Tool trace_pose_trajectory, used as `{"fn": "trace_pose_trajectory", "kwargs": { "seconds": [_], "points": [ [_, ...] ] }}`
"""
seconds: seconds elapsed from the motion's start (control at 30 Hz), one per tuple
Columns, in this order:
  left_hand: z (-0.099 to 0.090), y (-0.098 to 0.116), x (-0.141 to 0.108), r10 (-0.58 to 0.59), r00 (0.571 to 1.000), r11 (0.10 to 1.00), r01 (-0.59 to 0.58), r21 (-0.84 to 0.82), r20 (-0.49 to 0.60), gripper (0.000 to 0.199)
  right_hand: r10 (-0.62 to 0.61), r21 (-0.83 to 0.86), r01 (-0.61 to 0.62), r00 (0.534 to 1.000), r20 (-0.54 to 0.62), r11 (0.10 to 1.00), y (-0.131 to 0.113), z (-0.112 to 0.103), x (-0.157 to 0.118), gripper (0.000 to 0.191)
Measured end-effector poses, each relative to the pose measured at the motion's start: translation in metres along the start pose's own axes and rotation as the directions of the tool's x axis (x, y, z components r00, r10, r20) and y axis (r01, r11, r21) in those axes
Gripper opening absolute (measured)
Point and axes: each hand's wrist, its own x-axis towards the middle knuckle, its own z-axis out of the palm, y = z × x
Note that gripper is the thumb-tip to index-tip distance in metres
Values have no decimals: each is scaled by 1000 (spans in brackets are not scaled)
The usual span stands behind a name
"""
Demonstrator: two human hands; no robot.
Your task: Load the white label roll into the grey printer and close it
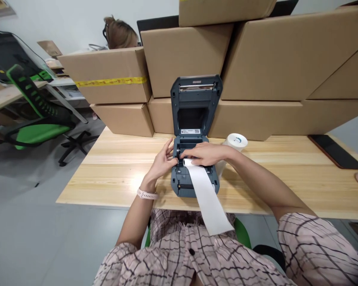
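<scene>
A dark grey label printer (181, 190) stands on the table in front of me, its lid (196, 104) raised. Inside its bay lies a small white paper roll (187, 162), from which a strip of paper (209, 202) hangs over the front edge toward my lap. My left hand (163, 162) grips the printer's left side, thumb over the rim and fingers along the outside. Over the small roll, my right hand (205, 154) is closed with its fingers on it, hiding the roll's right part. A larger white roll (237, 140) stands upright beside the printer, behind my right wrist.
Stacked cardboard boxes (185, 59) line the table's (113, 171) back edge, close behind the lid. A black tablet-like device (335, 151) lies at the right. On the left are a green office chair (41, 131) and another desk. A person's head (121, 33) shows behind the boxes.
</scene>
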Motion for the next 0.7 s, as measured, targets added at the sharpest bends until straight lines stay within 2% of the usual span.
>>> {"fn": "trace_pose_trajectory", "kwargs": {
  "seconds": [0.1, 0.17, 0.23, 0.3, 0.37, 0.4, 0.5, 0.57, 0.63, 0.7],
  "points": [
    [-1, -3, 0, 21, 1000, 1000, -21, 16, 7, 108, -132, 194, 136, 991, -32, 972, 8, -4, -4, 53],
    [-1, -4, 0, 35, 999, 999, -35, 13, 11, 105, -226, 345, 246, 969, -98, 906, 13, -7, -15, 57],
    [0, -4, -1, 42, 999, 999, -42, 7, 15, 103, -265, 455, 331, 942, -203, 827, 20, -5, -37, 60],
    [0, -4, -2, 44, 999, 999, -44, 9, 11, 101, -240, 522, 384, 915, -323, 761, 29, 5, -70, 54],
    [1, -3, -2, 37, 999, 999, -37, 16, -1, 102, -151, 581, 399, 891, -428, 709, 42, 23, -109, 35],
    [1, -3, -3, 32, 999, 999, -32, 16, -6, 102, -51, 624, 358, 890, -453, 694, 50, 35, -128, 24],
    [3, -1, -3, 26, 1000, 1000, -26, 16, -12, 101, 203, 693, 245, 844, -496, 678, 74, 75, -173, 20],
    [4, 0, -3, 39, 999, 999, -39, 20, -21, 98, 343, 734, 146, 813, -472, 663, 87, 99, -188, 23],
    [5, 1, -3, 56, 998, 998, -55, 26, -29, 95, 482, 804, 43, 780, -398, 593, 96, 118, -191, 25],
    [5, 1, -3, 67, 997, 997, -66, 27, -30, 93, 559, 855, -23, 766, -318, 518, 101, 132, -190, 25]
  ]
}}
